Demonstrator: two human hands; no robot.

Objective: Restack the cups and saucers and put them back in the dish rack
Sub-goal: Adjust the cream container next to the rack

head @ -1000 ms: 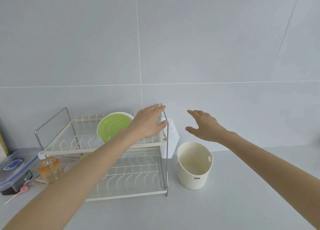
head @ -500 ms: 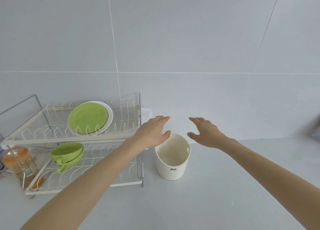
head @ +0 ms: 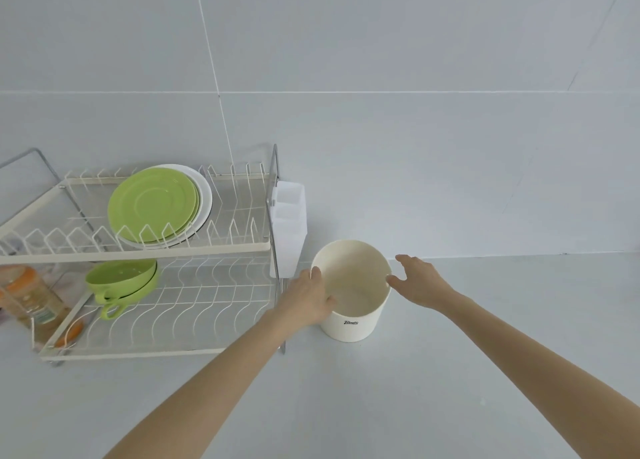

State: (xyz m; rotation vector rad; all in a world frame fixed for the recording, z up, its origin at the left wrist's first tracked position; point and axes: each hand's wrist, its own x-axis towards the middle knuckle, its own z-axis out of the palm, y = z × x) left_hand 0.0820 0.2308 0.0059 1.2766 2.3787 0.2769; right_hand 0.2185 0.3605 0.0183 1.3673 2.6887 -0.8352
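A two-tier white wire dish rack stands at the left against the wall. Green saucers stand upright in its upper tier, in front of a white plate. Stacked green cups sit on the lower tier at the left. Just right of the rack is a cream round container, with nothing in it. My left hand curves around its left wall, fingers at the rim. My right hand is at its right side, fingers spread, thumb tip at the rim.
A translucent white cutlery holder hangs on the rack's right end, close to my left hand. A glass jar with an orange lid stands left of the rack. Grey countertop stretches to the right and front. Tiled wall behind.
Both hands have dropped from above the container to its two sides. My left hand left the rack's top rail a second ago. The view has swung, showing the saucers and cups.
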